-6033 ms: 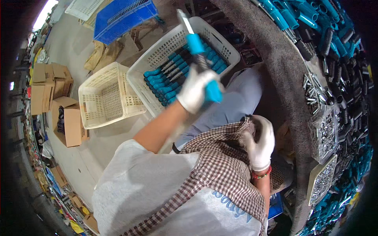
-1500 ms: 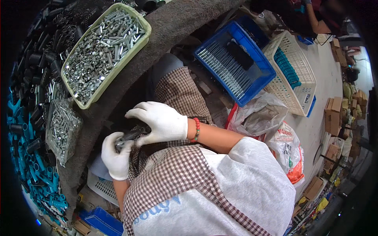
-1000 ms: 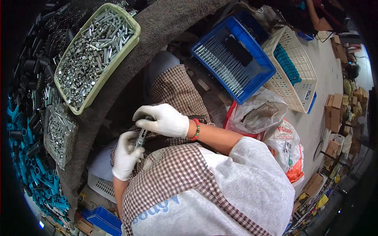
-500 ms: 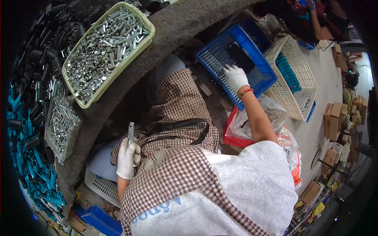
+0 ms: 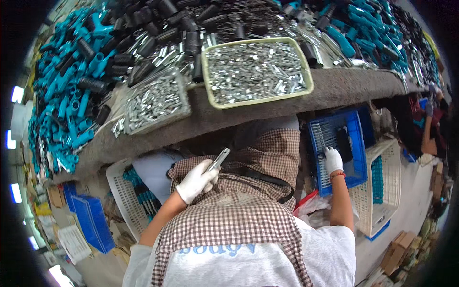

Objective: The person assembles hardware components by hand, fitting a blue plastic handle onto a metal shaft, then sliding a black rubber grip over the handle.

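Metal tube, short and silver, is gripped in the gloved left hand; its free end pokes out past the fingers, slanting up and toward the right hand's side. A second ago both hands met over the lap with a metal piece between them. Now they are well apart: the right hand, also gloved, has gone out to its own side and is down in a blue bin, fingers over a row of slim metal rods. Whether it has closed on a rod, I cannot tell. The change seems to leave the left hand minding the tube alone while the right is busy at the rods.

The view has swung too, so the bench lies ahead of both hands. On it, a clear box ahead of the left hand and a pale green tray ahead of the gap between the hands hold small silver pieces. Outward of the left hand stands a white crate with teal-handled tools.
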`<move>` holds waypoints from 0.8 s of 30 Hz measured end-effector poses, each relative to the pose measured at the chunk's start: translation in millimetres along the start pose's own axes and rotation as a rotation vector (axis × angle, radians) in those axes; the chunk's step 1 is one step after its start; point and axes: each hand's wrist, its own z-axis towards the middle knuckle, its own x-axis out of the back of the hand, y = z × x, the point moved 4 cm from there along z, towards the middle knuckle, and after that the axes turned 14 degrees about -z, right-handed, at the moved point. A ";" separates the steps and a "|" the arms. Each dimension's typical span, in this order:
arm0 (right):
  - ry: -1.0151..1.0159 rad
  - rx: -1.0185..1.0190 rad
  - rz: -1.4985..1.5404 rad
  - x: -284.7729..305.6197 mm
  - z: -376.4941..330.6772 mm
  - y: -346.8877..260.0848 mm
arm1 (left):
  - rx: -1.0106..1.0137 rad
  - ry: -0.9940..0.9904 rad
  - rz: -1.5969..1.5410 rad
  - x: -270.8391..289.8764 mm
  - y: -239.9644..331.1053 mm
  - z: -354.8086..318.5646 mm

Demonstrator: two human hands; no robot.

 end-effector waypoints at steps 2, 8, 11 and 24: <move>-0.008 -0.022 0.070 6.0 5.0 5.1 | -0.016 -0.028 -0.045 1.3 3.0 0.7; 0.482 -0.429 1.194 150.7 4.5 -26.8 | -0.297 0.087 0.623 -4.9 36.7 -19.0; 0.438 -0.258 1.738 237.0 -10.5 -87.0 | -0.419 0.118 0.830 -20.0 54.2 -33.8; 0.113 0.024 2.020 268.2 -3.7 -225.0 | -0.567 0.180 0.927 -17.5 51.5 -54.5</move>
